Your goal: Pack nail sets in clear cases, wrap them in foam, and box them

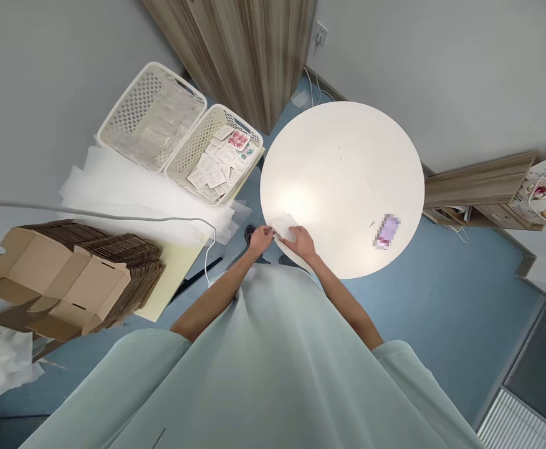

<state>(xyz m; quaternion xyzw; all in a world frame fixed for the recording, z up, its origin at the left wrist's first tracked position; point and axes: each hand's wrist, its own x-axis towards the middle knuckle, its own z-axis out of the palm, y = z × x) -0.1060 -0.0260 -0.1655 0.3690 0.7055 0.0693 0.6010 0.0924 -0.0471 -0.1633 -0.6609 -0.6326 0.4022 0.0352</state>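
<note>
A small whitish, partly see-through packet (284,224) is at the near left edge of the round white table (343,162). My left hand (260,239) pinches at its left end, just off the table's rim; what lies between those fingertips is too small to make out fully. From the right, my right hand (301,242) grips the packet with thumb and fingers, partly covering it. Its contents cannot be made out.
A blurred purple item (387,232) lies on the table's right. To the left are a basket of printed cards (217,171), a basket of clear plastic pieces (154,118), white foam sheets (146,190) and stacked flat cardboard boxes (81,274). A cable (114,216) crosses there.
</note>
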